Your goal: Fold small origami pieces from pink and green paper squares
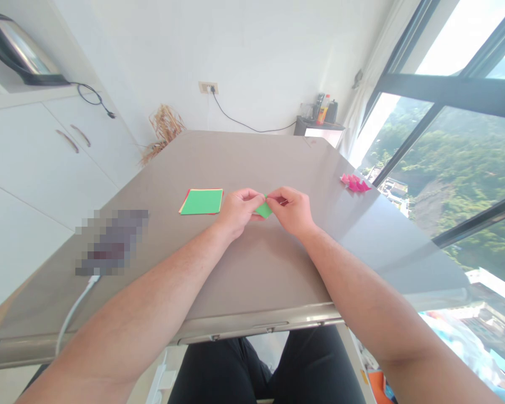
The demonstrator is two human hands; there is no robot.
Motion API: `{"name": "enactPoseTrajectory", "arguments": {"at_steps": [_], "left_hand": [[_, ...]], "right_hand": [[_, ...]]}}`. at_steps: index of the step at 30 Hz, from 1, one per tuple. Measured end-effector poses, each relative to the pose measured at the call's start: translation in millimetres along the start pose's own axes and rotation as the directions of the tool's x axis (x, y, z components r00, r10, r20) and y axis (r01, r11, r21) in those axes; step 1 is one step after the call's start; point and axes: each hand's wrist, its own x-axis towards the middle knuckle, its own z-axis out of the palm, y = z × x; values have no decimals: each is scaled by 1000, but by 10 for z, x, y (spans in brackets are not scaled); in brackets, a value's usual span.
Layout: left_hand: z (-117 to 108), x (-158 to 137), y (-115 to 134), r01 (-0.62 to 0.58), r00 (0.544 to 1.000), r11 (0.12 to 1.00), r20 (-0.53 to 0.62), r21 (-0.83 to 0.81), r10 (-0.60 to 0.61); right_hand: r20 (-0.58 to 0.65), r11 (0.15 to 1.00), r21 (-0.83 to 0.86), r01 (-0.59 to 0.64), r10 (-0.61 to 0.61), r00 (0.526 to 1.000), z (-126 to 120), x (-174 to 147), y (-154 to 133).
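Between my two hands is a small folded piece of green paper, held just above the table. My left hand is closed on its left side, thumb on top and fingers beneath. With thumb and forefinger, my right hand pinches its upper right edge. The fingers hide much of the paper. Left of my left hand lies a stack of square coloured paper, green on top, with red and yellowish edges peeking out.
Pink folded paper pieces sit near the right edge of the grey-brown table. At left lies a blurred-out dark object with a white cable. A window borders the right side.
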Motion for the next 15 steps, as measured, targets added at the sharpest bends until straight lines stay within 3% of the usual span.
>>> {"name": "enactPoseTrajectory", "arguments": {"at_steps": [15], "left_hand": [[12,-13,12,-4,1000,1000,-10,24,5]], "right_hand": [[-38,988,-113,105,-110,993,4,-9,-5]]}}
